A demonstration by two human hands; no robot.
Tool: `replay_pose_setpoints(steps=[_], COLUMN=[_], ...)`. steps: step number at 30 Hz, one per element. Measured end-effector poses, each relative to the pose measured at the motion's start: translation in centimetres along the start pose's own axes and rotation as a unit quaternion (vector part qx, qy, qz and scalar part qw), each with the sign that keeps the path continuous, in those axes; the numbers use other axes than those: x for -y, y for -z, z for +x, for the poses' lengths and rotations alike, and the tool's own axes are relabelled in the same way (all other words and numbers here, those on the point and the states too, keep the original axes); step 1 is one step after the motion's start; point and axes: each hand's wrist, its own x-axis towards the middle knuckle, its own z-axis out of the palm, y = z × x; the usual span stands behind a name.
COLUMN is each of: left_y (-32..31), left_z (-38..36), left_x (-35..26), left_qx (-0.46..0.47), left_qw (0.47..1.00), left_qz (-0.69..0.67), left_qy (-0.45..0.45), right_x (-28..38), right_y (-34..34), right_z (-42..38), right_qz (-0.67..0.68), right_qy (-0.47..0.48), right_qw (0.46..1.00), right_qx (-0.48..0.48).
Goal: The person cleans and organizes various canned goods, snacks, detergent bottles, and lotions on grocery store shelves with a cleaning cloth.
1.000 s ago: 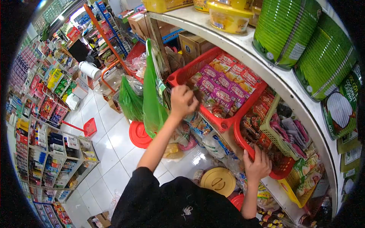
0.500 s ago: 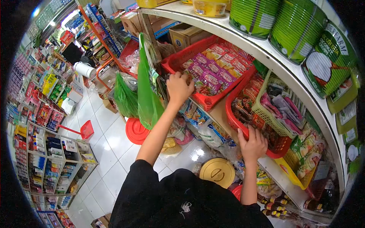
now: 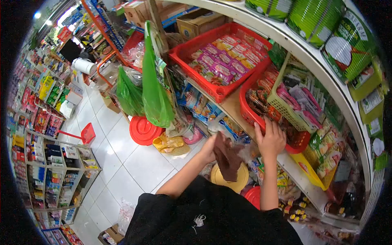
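My left hand [image 3: 208,149] is closed on the edge of a brown cloth [image 3: 227,158], which hangs down in front of the shelf above a gold round lid [image 3: 241,179]. On the near rim of a red basket [image 3: 250,116] lies my right hand [image 3: 271,139], its fingers bent over the edge and its thumb at the side. Reddish-brown packets fill that basket. To its left, a larger red tray [image 3: 220,96] holds rows of purple and orange seasoning packets [image 3: 222,67].
A pale green basket [image 3: 281,100] and a yellow basket [image 3: 312,177] sit further right. Large green cans [image 3: 314,22] stand on the upper shelf. Green plastic bags [image 3: 155,98] hang at the left, above a red lid [image 3: 145,130] on the tiled floor.
My left hand has come back from the large red tray toward my body, and the brown cloth now shows in it. My right hand stays on the red basket. The view has shifted slightly.
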Motion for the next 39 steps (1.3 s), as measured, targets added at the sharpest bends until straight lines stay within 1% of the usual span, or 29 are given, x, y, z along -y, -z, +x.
replay_pose_setpoints(steps=[1, 2, 4, 5, 6, 7, 8, 9, 11, 14, 17, 18, 19, 21, 22, 23, 24, 25, 26, 28, 30, 31, 32, 33, 34, 35, 36, 37, 39], left_y=[-0.4, -1.0, -1.3, -1.2, 0.2, -0.9, -3.0, -4.0, -1.4, -0.6, 0.2, 1.5, 2.6, 4.1, 4.4, 4.5, 4.5, 4.4, 4.3, 3.9, 3.5, 2.7, 0.9, 1.4, 1.6, 1.6, 1.8, 0.7, -1.4], left_z=[-0.9, -1.4, -1.5, -1.4, -0.8, -1.3, -2.2, -2.6, -2.0, -2.4, -3.3, -3.4, -3.4, -3.2, -3.3, -3.3, -3.5, -3.7, -4.0, -4.7, -5.3, -5.6, -6.6, -7.0, -7.4, -7.5, -8.1, -9.2, -11.0], left_x=[-0.3, -0.7, -0.6, -0.5, -0.3, -0.4, -0.7, -0.9, 0.3, 1.8, 2.8, 3.6, 4.4, 5.7, 6.4, 7.4, 8.3, 8.9, 9.3, 10.7, 12.0, 12.1, 12.0, 12.8, 13.7, 14.4, 15.0, 15.3, 16.1], left_qx=[0.064, 0.076, 0.086, 0.092, 0.145, 0.093, 0.043, -0.006, 0.029, 0.055, 0.09, 0.102, 0.113, 0.058, 0.03, -0.008, -0.043, -0.072, -0.054, -0.02, 0.015, 0.029, 0.019, 0.029, 0.04, 0.05, 0.092, 0.131, 0.205], left_qw=[0.994, 0.993, 0.994, 0.994, 0.981, 0.988, 0.993, 0.993, 0.992, 0.992, 0.99, 0.989, 0.989, 0.985, 0.978, 0.936, 0.86, 0.751, 0.729, 0.688, 0.755, 0.784, 0.769, 0.769, 0.769, 0.771, 0.777, 0.747, 0.682], left_qz=[-0.093, -0.081, -0.067, -0.06, -0.119, -0.096, -0.072, -0.043, -0.036, -0.004, 0.029, 0.026, 0.023, 0.124, 0.174, 0.346, 0.509, 0.654, 0.675, 0.702, 0.646, 0.615, 0.638, 0.637, 0.635, 0.631, 0.619, 0.642, 0.677], left_qy=[0.011, 0.038, 0.027, 0.022, 0.053, 0.071, 0.089, 0.106, 0.117, 0.11, 0.109, 0.101, 0.093, 0.103, 0.109, 0.059, 0.007, -0.049, -0.095, -0.185, -0.115, -0.083, -0.042, -0.049, -0.059, -0.072, -0.071, -0.109, -0.185], right_x=[0.0, 0.1, 0.3, 0.5, 0.7, 0.8, 1.0, 1.0, 2.1, 2.8, 2.5, 2.7, 2.4, 1.6, 1.5, 0.8, 0.0, -0.6, -1.0, -1.5, -1.6, -2.1, -3.0, -3.5, -3.9, -4.3, -4.5, -4.6, -4.7], right_y=[0.1, 0.3, 1.3, 2.1, 2.9, 3.5, 4.2, 4.6, 6.1, 5.2, 4.6, 5.3, 5.5, 5.8, 7.2, 7.4, 7.3, 7.7, 8.5, 10.1, 11.5, 11.5, 11.2, 11.4, 12.1, 12.9, 13.9, 14.9, 15.6], right_z=[0.0, 0.0, 0.1, 0.2, 0.3, 0.1, -0.8, -1.6, -2.5, -6.3, -9.4, -9.7, -10.4, -12.1, -11.8, -12.6, -13.9, -14.6, -15.4, -16.8, -18.4, -19.1, -19.9, -20.8, -21.3, -21.4, -21.5, -21.7, -22.0], right_qz=[0.01, 0.019, 0.055, 0.148, 0.239, 0.326, 0.36, 0.36, 0.366, 0.462, 0.515, 0.535, 0.546, 0.562, 0.543, 0.492, 0.438, 0.382, 0.36, 0.407, 0.454, 0.42, 0.386, 0.353, 0.328, 0.35, 0.371, 0.391, 0.358], right_qy=[-0.001, -0.004, -0.013, -0.038, -0.064, -0.091, -0.111, -0.068, -0.088, -0.216, -0.26, -0.321, -0.316, -0.309, -0.31, -0.29, -0.273, -0.257, -0.28, -0.316, -0.352, -0.331, -0.307, -0.285, -0.291, -0.274, -0.258, -0.244, -0.177], right_qw=[1.0, 1.0, 0.998, 0.988, 0.969, 0.941, 0.926, 0.927, 0.916, 0.834, 0.765, 0.728, 0.734, 0.743, 0.765, 0.808, 0.845, 0.879, 0.881, 0.851, 0.815, 0.84, 0.862, 0.882, 0.89, 0.887, 0.884, 0.879, 0.906], right_qx=[0.006, 0.014, 0.039, 0.035, 0.028, 0.019, 0.037, 0.075, 0.138, 0.209, 0.286, 0.285, 0.253, 0.19, 0.153, 0.147, 0.137, 0.124, 0.126, 0.103, 0.077, 0.094, 0.111, 0.127, 0.129, 0.123, 0.12, 0.119, 0.139])
